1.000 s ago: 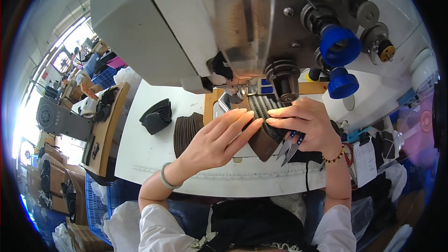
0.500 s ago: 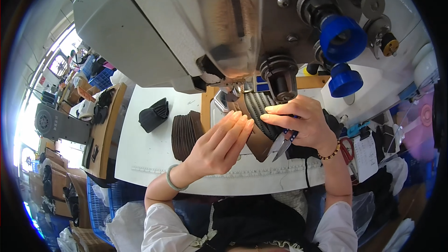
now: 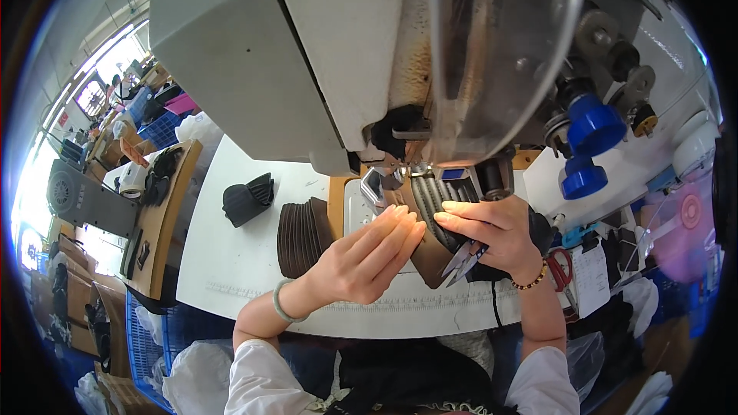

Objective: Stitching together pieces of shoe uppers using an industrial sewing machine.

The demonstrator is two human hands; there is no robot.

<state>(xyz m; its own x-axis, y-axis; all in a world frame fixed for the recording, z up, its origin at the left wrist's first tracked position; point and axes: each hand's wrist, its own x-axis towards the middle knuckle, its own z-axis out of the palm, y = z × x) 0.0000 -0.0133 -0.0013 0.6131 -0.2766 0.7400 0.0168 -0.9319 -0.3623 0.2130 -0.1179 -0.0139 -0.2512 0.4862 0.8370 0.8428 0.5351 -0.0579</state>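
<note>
A brown piece of material (image 3: 433, 267) with a grey ribbed part (image 3: 429, 206) lies under the sewing machine (image 3: 346, 38), beside its needle area. My left hand (image 3: 360, 267) is closed at its left edge, fingers pressed together and fingertips on the brown material; the thumb is hidden. My right hand (image 3: 496, 232) keeps a pair of thread snips (image 3: 464, 260) in its palm, blades pointing down and left. Its thumb and index finger reach onto the ribbed part. Dark material (image 3: 488, 272) lies beneath that hand.
Left of my hands stand a stack of brown ribbed pieces (image 3: 301, 240) and a black folded piece (image 3: 247, 201) on the white table (image 3: 219, 257). Red-handled scissors (image 3: 561, 269) and a written sheet (image 3: 590, 280) are at right. Blue knobs (image 3: 596, 124) stick out of the machine.
My view has shifted, so the machine head fills more of the top and the table sits lower. Both hands keep nearly the same grip on the work, their fingertips slightly farther apart.
</note>
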